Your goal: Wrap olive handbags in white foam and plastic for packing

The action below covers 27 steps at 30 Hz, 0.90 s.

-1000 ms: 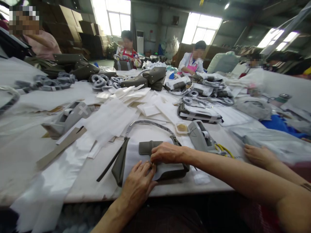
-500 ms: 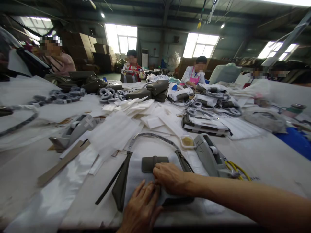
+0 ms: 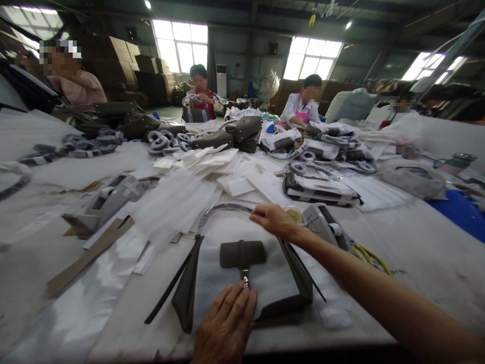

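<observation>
A dark olive handbag (image 3: pixel 299 283) lies flat on the worktable in front of me, its front covered by a white protective sheet (image 3: pixel 220 283). A short flap with a metal clasp (image 3: pixel 245 279) shows over the sheet. My left hand (image 3: pixel 227 318) lies flat on the lower front, fingertips at the clasp. My right hand (image 3: pixel 275 221) is over the right part of the wrapped handle (image 3: pixel 217 211), fingers bent together. Whether those fingers grip the handle or something small is hidden. Dark straps stick out at both sides of the bag.
Grey tape dispensers stand left (image 3: pixel 106 202) and right (image 3: pixel 328 225) of the bag. Beside the right one are a small tub (image 3: pixel 293 214) and a yellow coil (image 3: pixel 373 259). White foam sheets (image 3: pixel 174 199) and more wrapped bags (image 3: pixel 322 189) lie beyond. Several people work across the table.
My right hand has moved from the clasp up and away to the bag's handle, uncovering the flap and clasp. My left hand stays on the front. The view has shifted slightly.
</observation>
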Motion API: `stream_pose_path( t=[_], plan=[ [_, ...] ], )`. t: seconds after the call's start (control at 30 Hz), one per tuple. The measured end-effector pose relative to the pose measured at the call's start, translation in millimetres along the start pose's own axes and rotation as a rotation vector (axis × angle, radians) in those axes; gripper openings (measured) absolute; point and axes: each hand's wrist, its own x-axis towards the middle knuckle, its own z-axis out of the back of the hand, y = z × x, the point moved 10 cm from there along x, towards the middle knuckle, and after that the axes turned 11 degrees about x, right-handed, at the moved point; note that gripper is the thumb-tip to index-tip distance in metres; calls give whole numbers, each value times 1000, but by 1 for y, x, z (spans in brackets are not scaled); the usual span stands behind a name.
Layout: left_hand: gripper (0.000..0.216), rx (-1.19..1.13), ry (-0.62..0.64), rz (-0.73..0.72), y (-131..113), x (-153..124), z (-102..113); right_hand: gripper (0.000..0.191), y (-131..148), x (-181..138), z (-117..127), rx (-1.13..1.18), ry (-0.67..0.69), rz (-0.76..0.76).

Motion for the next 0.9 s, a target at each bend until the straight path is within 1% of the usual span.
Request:
stream_pose_path(
  t=[0.03, 0.07, 0.1, 0.17, 0.2, 0.23, 0.3, 0.4, 0.47, 0.5, 0.57, 0.6, 0.63, 0.67, 0.73, 0.8, 0.83, 0.9],
  plan=[
    [36, -1, -15, -2, 0, 0, -1, 25, -12, 17, 21, -92, -117, -28],
    [35, 4, -20, -9, -1, 0, -2, 29, -25, 32, 36, -174, -202, -63],
    [35, 9, -24, -12, -1, 0, -3, 39, -38, 47, 46, -224, -245, -101],
    [34, 18, -36, -11, 0, 0, -3, 65, -63, 72, 51, -272, -256, -177],
    [34, 21, -40, -11, 1, 0, -3, 73, -75, 81, 49, -275, -239, -210],
    [34, 22, -41, -10, 1, 0, -3, 76, -84, 89, 47, -278, -221, -235],
    [34, 13, -38, -4, 1, 0, -2, 72, -96, 98, 42, -276, -191, -259],
    [35, -22, 10, 22, 1, 0, -3, 58, -94, 99, 47, -279, -202, -236],
    [35, -45, 60, 49, 2, 0, -4, 52, -81, 88, 57, -286, -239, -217],
    [35, -49, 83, 53, 2, 1, -4, 51, -69, 79, 62, -288, -265, -193],
    [36, -51, 126, 45, 1, 2, -4, 49, -32, 52, 62, -285, -298, -72],
    [36, -52, 150, 37, 0, 2, -5, 48, -4, 34, 56, -280, -304, 60],
    [36, -54, 171, 30, -1, 2, -6, 47, 26, 12, 44, -274, -269, 204],
    [37, -55, 184, 27, -1, 2, -7, 46, 51, -12, 25, -281, -192, 313],
    [37, -54, 194, 23, -2, 0, -7, 44, 88, -62, -19, -339, -14, 446],
    [35, -43, 202, 15, -3, -1, -8, 39, 106, -102, -53, -397, 57, 481],
    [33, -37, 204, 13, -3, -2, -8, 38, 110, -116, -66, -421, 64, 485],
    [30, -36, 197, 12, -3, -3, -7, 38, 108, -134, -81, -452, 42, 484]
  ],
)
